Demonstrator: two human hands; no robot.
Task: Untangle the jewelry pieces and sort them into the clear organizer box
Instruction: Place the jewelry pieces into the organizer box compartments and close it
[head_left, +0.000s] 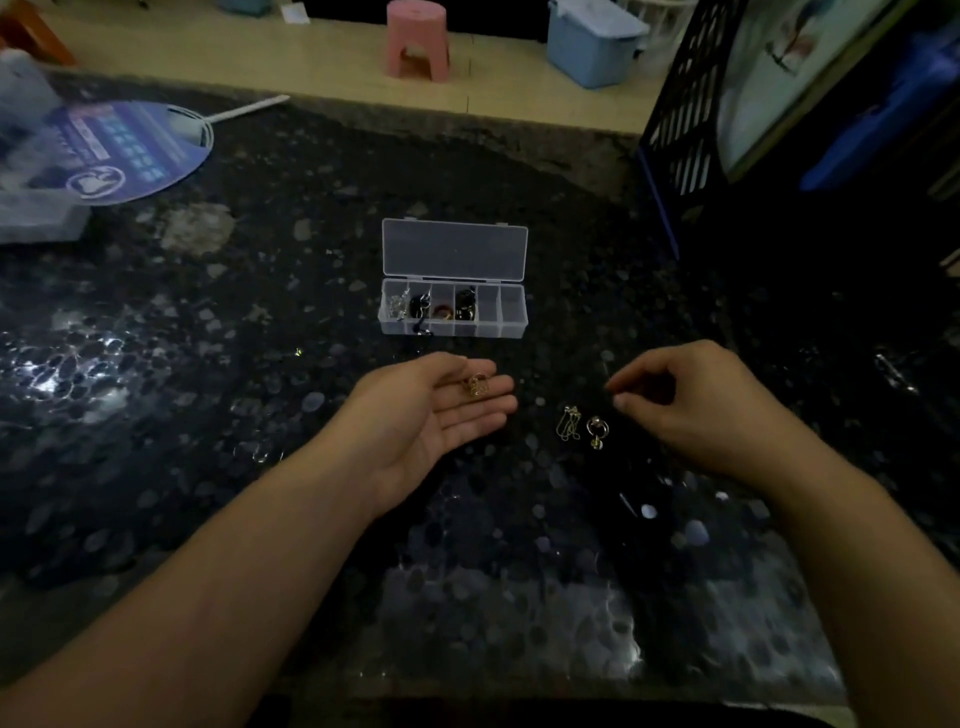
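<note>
The clear organizer box (511, 312) lies open on the dark stone counter, lid tipped back. Its left compartments hold silver, black and reddish pieces; the two right ones look bare. My left hand (431, 415) is palm up with straight fingers, and a small gold jewelry piece (477, 385) rests on the fingers. My right hand (691, 402) hovers to the right with fingers curled, thumb and forefinger close together; whether they pinch anything I cannot tell. Below it on the counter lie a gold chain earring (569, 423) and a ring-shaped earring (596, 430).
A round blue hand fan (124, 150) and a pale plastic box (36, 213) sit at the far left. A dark mesh file rack (685, 130) stands at the back right. Beyond the counter are a pink stool (418, 39) and a blue bin (592, 41).
</note>
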